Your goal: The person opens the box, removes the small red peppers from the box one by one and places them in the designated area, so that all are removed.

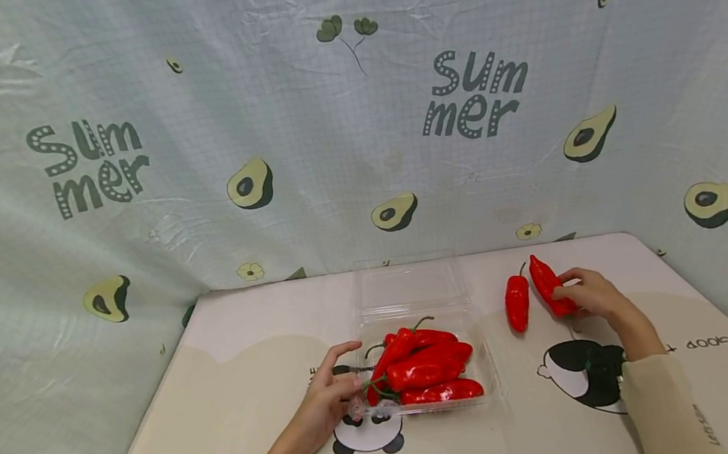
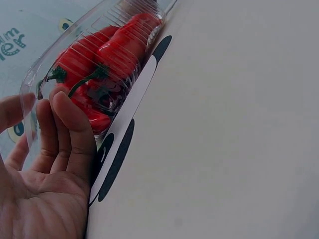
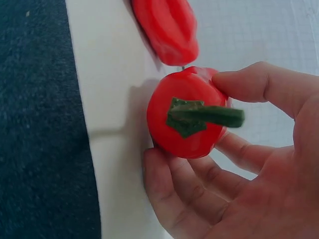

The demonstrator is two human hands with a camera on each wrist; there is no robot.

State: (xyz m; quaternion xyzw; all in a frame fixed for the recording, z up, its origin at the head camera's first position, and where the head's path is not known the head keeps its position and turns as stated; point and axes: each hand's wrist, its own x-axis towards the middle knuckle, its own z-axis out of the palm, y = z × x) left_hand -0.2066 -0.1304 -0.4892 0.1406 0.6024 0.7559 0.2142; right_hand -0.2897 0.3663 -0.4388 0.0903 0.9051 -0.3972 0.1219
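Note:
My right hand grips a red pepper at the table's right side. In the right wrist view its green stem points at the camera, with thumb and fingers on opposite sides. Beside it another red pepper lies on the table; part of it shows in the right wrist view. At the middle stands a clear plastic box, lid folded back, with several red peppers heaped inside. My left hand holds the box's left wall, fingertips against the plastic and the thumb at the rim.
The box's clear lid lies back toward the far edge of the table. Behind the table hangs a pale curtain with avocado prints. The table cover carries panda drawings and lettering.

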